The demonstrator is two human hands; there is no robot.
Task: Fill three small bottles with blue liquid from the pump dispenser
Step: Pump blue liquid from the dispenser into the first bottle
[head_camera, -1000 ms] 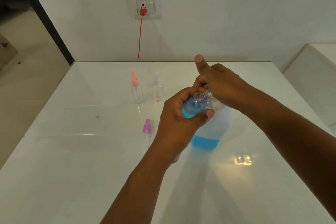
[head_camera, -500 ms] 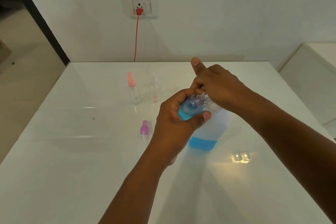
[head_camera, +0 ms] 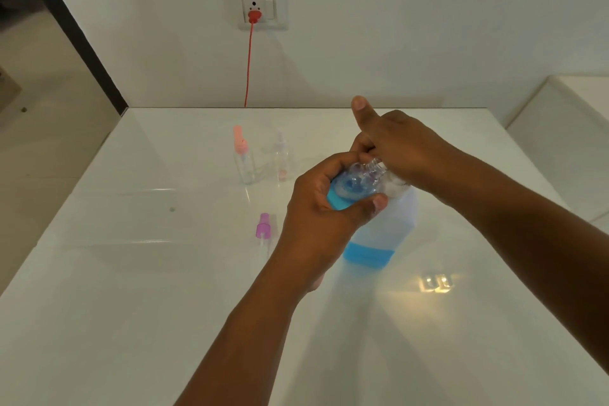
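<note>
On the white worktop [head_camera: 138,323], toward its far left of centre, stand two small bottles side by side but apart; the peach-capped bottle [head_camera: 243,156] looks clear and, as far as I can tell, empty; the clear-capped bottle [head_camera: 281,156] beside it is too pale to judge, though I see no blue in it; both are parked well back, I'd say to wait their turn out of the way of the arms. Nearer, just left of the wrist, lies a purple spray cap [head_camera: 263,230] on its side with its thin tube showing; taken off, I judge, so its bottle can be filled. Next comes the left hand [head_camera: 324,211], its grip curled round the third small bottle [head_camera: 351,188]; it is held tipped with its mouth toward the pump, and blue liquid sits in its lower end. Behind and below stands the pump dispenser [head_camera: 380,234], a translucent jug upright on the worktop, with only a shallow band of blue at its bottom. Rightmost, the right hand [head_camera: 400,152] rests on top of the pump with fingers bent over the head and the thumb sticking up free; it seems placed to press, but whether those fingers truly clasp the head I cannot tell.
</note>
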